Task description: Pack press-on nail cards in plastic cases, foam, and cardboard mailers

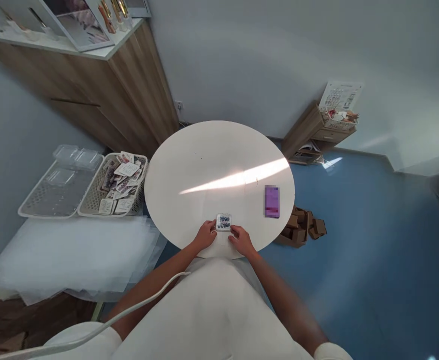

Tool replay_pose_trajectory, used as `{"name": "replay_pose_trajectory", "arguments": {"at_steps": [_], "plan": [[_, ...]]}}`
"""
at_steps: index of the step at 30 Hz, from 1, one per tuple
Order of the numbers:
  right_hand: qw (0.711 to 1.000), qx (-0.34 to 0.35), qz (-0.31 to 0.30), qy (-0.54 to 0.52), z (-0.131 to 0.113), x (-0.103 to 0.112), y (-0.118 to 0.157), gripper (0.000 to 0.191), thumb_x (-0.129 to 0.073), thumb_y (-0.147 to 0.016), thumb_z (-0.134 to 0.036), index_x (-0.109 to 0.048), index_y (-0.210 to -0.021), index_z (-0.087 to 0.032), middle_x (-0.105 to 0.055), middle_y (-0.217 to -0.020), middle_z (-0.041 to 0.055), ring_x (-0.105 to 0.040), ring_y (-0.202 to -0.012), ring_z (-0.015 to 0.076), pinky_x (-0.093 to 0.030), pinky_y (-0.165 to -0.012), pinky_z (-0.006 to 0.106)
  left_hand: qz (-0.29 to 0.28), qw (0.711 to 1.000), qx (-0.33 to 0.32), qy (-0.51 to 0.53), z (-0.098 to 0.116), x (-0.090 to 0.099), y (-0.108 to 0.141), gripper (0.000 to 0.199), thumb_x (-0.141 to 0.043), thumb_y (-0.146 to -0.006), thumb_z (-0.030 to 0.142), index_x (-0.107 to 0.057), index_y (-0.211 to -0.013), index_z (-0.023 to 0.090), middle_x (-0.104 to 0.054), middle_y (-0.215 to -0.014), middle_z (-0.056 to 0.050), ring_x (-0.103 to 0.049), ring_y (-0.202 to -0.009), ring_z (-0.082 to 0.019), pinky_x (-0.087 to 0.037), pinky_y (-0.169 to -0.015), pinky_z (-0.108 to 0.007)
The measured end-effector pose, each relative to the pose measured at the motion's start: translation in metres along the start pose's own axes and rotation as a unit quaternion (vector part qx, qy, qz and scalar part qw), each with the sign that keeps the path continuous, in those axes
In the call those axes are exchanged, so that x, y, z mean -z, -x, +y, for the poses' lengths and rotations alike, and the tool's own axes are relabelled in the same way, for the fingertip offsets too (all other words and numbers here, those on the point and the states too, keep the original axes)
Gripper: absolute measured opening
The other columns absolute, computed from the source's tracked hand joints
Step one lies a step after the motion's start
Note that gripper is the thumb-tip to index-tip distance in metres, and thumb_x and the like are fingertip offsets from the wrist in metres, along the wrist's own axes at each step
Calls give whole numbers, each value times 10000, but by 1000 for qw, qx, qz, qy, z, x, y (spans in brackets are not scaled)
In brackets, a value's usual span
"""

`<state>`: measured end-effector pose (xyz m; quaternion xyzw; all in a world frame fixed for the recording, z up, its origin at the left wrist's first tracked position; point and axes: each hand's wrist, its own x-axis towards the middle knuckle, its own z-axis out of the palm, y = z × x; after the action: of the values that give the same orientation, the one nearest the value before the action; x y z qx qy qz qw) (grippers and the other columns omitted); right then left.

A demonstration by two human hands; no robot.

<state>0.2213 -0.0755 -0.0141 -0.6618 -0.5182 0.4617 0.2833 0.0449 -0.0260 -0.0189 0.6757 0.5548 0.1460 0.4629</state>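
A small clear plastic case (224, 222) is near the front edge of the round white table (204, 155). Two rows of small dark, glossy pieces show inside it; they look like press-on nails, though they are too small to be sure. My left hand (206, 235) grips the case at its left side, fingertips on the edge. On the opposite side, my right hand (242, 240) has its fingers curled against the right edge. Whether the case touches the tabletop is hard to see.
A purple blurred rectangle (272, 201) lies at the table's right. To the left stand a white basket (84, 205) of printed cards and another basket (24, 205) with clear plastic boxes. White sheets (72, 250) are stacked in front of them. Brown cartons (298, 227) sit on the floor at right.
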Motion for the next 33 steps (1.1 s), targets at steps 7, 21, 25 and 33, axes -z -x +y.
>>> {"name": "replay_pose_trajectory", "arguments": {"at_steps": [7, 21, 25, 33], "plan": [[999, 30, -40, 7, 8, 6, 1, 426, -522, -685, -178, -561, -1110, -175, -566, -1110, 89, -580, -956, 180, -474, -848, 342, 50, 998, 39, -13, 8, -12, 11, 551, -432, -684, 80, -461, -1225, 185, -546, -1064, -67, -557, -880, -146, -443, -818, -291], [994, 63, -18, 92, 4, 4, 13, 479, -530, -690, -183, -513, -1166, -136, -515, -1184, 111, -474, -1123, 205, -366, -986, 345, 55, 997, 11, -50, 10, -20, 22, 579, -481, -690, 147, -395, -1262, 129, -523, -1095, -95, -548, -937, -170, -443, -859, -311], [989, 68, -15, 128, 1, -1, 8, 607, -516, -704, -190, -368, -1291, -147, -411, -1300, 116, -372, -1219, 210, -322, -1015, 360, 42, 998, -12, -38, 6, -16, 11, 613, -479, -693, 145, -338, -1289, 113, -499, -1162, -113, -540, -976, -182, -436, -880, -331], [951, 87, 3, 296, 14, -8, 21, 401, -591, -721, -196, -525, -1117, -192, -463, -1221, 110, -406, -1133, 253, -369, -915, 397, 15, 981, -96, -166, -10, -3, 25, 517, -547, -711, 237, -420, -1206, 163, -474, -1202, -107, -419, -1127, -251, -358, -950, -406]]}}
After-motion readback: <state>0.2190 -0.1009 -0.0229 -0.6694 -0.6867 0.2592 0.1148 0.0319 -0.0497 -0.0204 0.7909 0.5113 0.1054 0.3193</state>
